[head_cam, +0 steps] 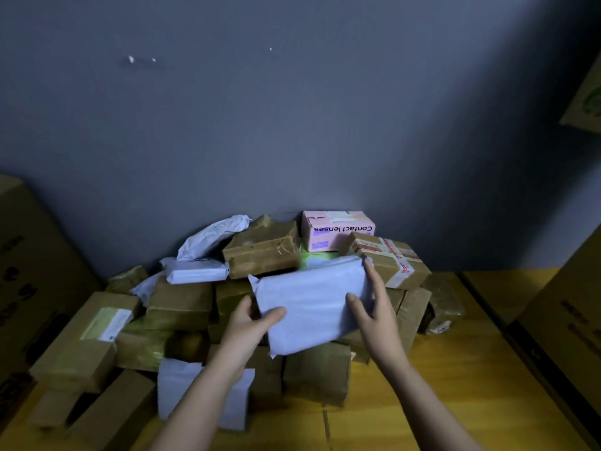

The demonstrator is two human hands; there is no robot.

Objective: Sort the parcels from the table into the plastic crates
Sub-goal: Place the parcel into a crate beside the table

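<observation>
Above the parcel heap (260, 307), both hands (250, 323) (374, 315) grip a white mailer (312, 307).

A grey-blue wall (292, 109) rises behind, with large cardboard cartons (29, 265) at both sides.

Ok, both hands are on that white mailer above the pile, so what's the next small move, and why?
Probably lift the white mailer straight up and clear of the pile. The left hand grips its near-left edge and the right hand holds its right side, so it looks secured. Brown parcels sit close beneath it, and no crate is in view, so it likely has to be carried out of frame.
</observation>
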